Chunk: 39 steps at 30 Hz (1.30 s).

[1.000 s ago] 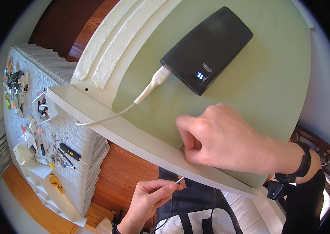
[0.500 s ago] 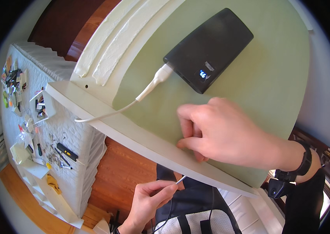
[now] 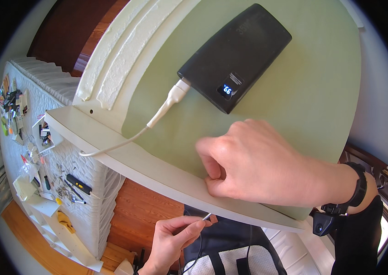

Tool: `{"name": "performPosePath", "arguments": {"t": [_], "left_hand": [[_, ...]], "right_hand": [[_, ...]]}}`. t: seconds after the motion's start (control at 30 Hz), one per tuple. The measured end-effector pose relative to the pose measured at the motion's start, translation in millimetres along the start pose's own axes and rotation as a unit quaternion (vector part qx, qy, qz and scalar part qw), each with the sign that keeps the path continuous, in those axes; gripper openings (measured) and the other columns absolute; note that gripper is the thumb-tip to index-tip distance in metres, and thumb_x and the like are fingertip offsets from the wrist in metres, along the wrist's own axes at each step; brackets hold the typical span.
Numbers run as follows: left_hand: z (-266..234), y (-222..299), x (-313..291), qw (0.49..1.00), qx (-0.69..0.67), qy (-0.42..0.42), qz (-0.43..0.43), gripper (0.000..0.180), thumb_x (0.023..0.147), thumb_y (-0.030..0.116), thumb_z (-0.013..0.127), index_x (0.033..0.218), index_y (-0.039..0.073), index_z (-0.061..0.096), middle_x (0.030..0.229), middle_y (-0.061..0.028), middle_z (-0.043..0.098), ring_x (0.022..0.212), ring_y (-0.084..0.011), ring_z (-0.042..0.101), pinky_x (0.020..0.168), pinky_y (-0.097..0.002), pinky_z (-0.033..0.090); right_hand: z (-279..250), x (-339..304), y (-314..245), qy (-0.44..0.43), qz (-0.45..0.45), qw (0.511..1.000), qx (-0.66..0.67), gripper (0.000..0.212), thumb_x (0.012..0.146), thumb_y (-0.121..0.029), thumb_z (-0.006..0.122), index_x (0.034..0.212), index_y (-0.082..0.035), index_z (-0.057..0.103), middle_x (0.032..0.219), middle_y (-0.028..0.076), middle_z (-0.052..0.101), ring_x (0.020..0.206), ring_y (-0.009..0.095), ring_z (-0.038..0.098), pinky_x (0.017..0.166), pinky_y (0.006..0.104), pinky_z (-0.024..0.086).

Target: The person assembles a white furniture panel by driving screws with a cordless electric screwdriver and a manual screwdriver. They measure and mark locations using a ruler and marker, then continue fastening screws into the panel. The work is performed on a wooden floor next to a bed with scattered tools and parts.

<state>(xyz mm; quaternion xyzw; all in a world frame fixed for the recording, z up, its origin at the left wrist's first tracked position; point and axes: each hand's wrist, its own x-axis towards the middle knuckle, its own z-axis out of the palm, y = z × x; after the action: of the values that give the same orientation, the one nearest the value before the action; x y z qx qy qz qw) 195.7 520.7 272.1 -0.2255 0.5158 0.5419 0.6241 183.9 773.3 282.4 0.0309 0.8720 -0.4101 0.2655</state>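
My right hand (image 3: 249, 165) is curled shut over the green surface (image 3: 317, 78) of a white-edged board (image 3: 157, 182), close to the board's near edge. What its fingers hold, if anything, is hidden. Lower down, my left hand (image 3: 171, 238) pinches a thin pale rod (image 3: 207, 217) between thumb and fingers, just below that edge. A black power bank (image 3: 242, 50) with a lit display lies on the green surface beyond my right hand. From its near left end a white cable (image 3: 172, 98) runs over the board's edge. Two rough white strips (image 3: 119, 66) line the board's left end.
At left, a white quilted mattress (image 3: 104, 192) carries a small open box (image 3: 52, 142), a screwdriver (image 3: 46, 183), a black-and-yellow tool (image 3: 79, 184) and many small parts. Wooden floor (image 3: 143, 204) shows below the board. A small camera (image 3: 324, 223) hangs from my right wrist strap.
My right hand has shifted a little left, and its fingers have curled in tighter. My left hand still pinches the rod. The whole view has moved slightly.
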Motion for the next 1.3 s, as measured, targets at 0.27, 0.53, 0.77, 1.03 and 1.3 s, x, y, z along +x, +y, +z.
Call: {"name": "performPosePath", "arguments": {"t": [0.27, 0.53, 0.77, 1.03, 1.3], "left_hand": [[1.7, 0.1, -0.5, 1.0, 0.005, 0.006, -0.013, 0.017, 0.093, 0.008, 0.065, 0.103, -0.004, 0.072, 0.07, 0.0023, 0.058, 0.057, -0.0015, 0.038, 0.049, -0.0168, 0.024], [9.9, -1.7, 1.3, 0.999, 0.015, 0.039, 0.008, 0.017, 0.092, 0.005, 0.063, 0.095, -0.009, 0.072, 0.057, 0.0026, 0.048, 0.049, -0.0038, 0.033, 0.048, -0.022, 0.021], [11.4, -5.8, 1.6, 0.999, 0.003, 0.031, 0.045, 0.016, 0.092, 0.004, 0.062, 0.095, -0.009, 0.071, 0.058, 0.0018, 0.049, 0.049, -0.0045, 0.034, 0.05, -0.0225, 0.022], [10.6, -4.6, 0.7, 0.999, -0.002, 0.03, 0.044, 0.016, 0.092, 0.004, 0.062, 0.095, -0.009, 0.071, 0.058, 0.001, 0.05, 0.05, -0.0053, 0.034, 0.05, -0.0226, 0.023], [8.7, -2.6, 0.4, 0.999, 0.006, 0.036, 0.019, 0.016, 0.091, 0.005, 0.064, 0.096, -0.009, 0.072, 0.058, 0.0016, 0.05, 0.05, -0.005, 0.035, 0.049, -0.021, 0.024]], "right_hand": [[1.8, 0.5, 2.3, 0.005, -0.004, 0.999, 0.041, 0.008, 0.068, -0.008, 0.065, 0.068, 0.0, 0.062, 0.058, 0.011, 0.063, 0.053, 0.028, 0.061, 0.052, 0.0357, 0.048], [-2.7, -0.2, 0.2, -0.005, 0.002, 0.999, 0.046, 0.009, 0.069, -0.008, 0.065, 0.07, 0.0, 0.061, 0.059, 0.011, 0.062, 0.052, 0.028, 0.06, 0.052, 0.0361, 0.047], [-3.4, -1.3, -0.2, -0.019, 0.009, 0.997, 0.078, 0.009, 0.07, -0.007, 0.064, 0.07, 0.0, 0.058, 0.059, 0.011, 0.062, 0.052, 0.028, 0.059, 0.052, 0.0373, 0.045], [-0.8, -2.3, -0.9, -0.003, -0.002, 0.996, 0.093, 0.008, 0.07, -0.005, 0.063, 0.069, -0.001, 0.057, 0.059, 0.012, 0.06, 0.054, 0.03, 0.059, 0.054, 0.0388, 0.045], [-11.6, -6.8, 1.6, -0.061, 0.078, 0.986, 0.136, 0.008, 0.073, -0.008, 0.064, 0.076, -0.002, 0.061, 0.062, 0.014, 0.062, 0.06, 0.032, 0.062, 0.058, 0.0403, 0.048]]}}
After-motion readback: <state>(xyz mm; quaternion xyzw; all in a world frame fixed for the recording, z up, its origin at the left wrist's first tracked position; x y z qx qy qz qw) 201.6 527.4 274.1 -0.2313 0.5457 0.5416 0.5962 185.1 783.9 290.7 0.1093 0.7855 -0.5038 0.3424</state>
